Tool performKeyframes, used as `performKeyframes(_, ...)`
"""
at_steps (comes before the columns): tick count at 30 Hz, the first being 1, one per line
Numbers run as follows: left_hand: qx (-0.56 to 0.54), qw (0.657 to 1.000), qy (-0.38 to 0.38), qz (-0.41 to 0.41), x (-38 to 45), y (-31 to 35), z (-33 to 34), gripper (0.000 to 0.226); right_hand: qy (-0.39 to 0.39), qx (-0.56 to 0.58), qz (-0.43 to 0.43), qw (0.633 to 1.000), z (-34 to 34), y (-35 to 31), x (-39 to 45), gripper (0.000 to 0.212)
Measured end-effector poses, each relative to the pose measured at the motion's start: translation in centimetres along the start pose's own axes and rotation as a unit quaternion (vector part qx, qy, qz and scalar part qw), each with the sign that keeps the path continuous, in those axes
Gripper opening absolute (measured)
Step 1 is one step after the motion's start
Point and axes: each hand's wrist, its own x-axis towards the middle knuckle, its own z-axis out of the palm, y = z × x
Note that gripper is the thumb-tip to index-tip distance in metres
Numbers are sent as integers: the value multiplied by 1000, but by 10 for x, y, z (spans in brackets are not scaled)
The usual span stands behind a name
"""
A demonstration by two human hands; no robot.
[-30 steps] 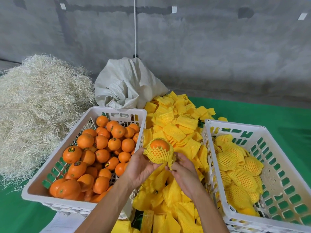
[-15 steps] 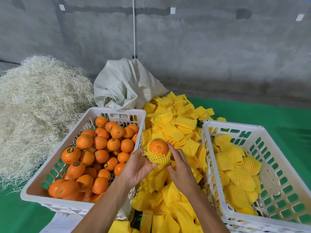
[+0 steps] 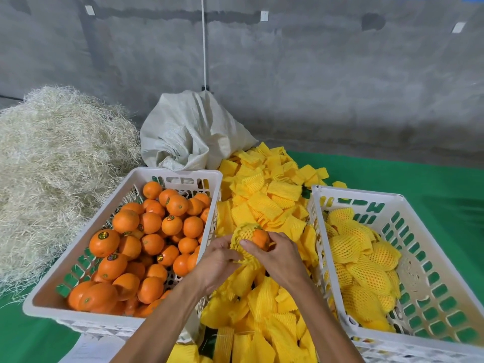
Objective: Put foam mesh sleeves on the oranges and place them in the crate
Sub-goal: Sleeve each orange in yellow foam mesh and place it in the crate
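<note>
Above sleeve pile: left hand point(image 3: 218, 260), right hand point(image 3: 275, 254) grip half-sleeved orange point(image 3: 259, 239).

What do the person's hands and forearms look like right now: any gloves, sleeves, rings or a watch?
Both are bare. The left hand and right hand wear no gloves, and no rings show. Both forearms are uncovered to the frame's bottom edge: no sleeves, watch or wristband in view.

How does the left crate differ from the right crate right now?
The left crate holds bare oranges; the right crate holds oranges in yellow foam mesh sleeves. The left crate looks fuller than the right crate, whose floor partly shows. Both are white slotted plastic crates on green matting.
</note>
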Motion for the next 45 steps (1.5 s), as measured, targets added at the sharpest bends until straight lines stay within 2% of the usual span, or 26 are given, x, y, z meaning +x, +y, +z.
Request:
performKeyframes(2,-3,1000,7,-9,0,2,0,44,6,33,2,999,-2,2,-3,88)
performKeyframes(5,6,995,96,-5,2,0,4,24,18,99,17,995,-8,10,-3,95)
performKeyframes(7,88,986,136,51,3,-4,6,8,27,144,44,988,-11,15,-1,95)
performKeyframes(9,175,969,145,96,7,-11,5,20,39,163,69,983,-12,20,0,91)
performKeyframes(11,195,965,149,94,7,-8,7,14,44,198,79,976,-15,24,0,77)
performKeyframes(14,189,972,126,67,7,-8,7,30,32,237,65,969,-16,26,0,33)
performKeyframes(15,175,974,138,49,8,-9,5,33,32,242,60,968,-16,26,-1,24)
performKeyframes(17,118,980,159,13,11,-12,3,37,39,242,52,968,-15,25,-1,42)
performKeyframes(18,102,982,161,16,11,-13,2,36,43,246,52,967,-16,24,-2,53)
performKeyframes(20,131,980,137,52,10,-15,-1,24,48,249,37,967,-19,23,-3,56)
performKeyframes(23,163,981,82,70,10,-18,-4,40,33,209,6,977,-19,22,-7,55)
performKeyframes(27,163,976,135,46,21,-24,-4,46,9,138,-47,989,-6,14,-12,69)
performKeyframes(31,86,986,142,25,22,-27,-10,54,-12,42,-109,993,-6,7,-12,64)
performKeyframes(33,98,988,103,62,17,-25,-9,40,37,-20,-149,988,-7,5,-13,58)
performKeyframes(36,124,979,126,104,18,-23,-8,42,148,-74,-189,968,1,2,-17,42)
performKeyframes(40,170,965,152,133,15,-19,-2,49,190,32,-169,967,8,-1,-18,24)
performKeyframes(45,225,952,159,131,11,-19,0,46,143,197,-59,968,-2,-8,-10,11)
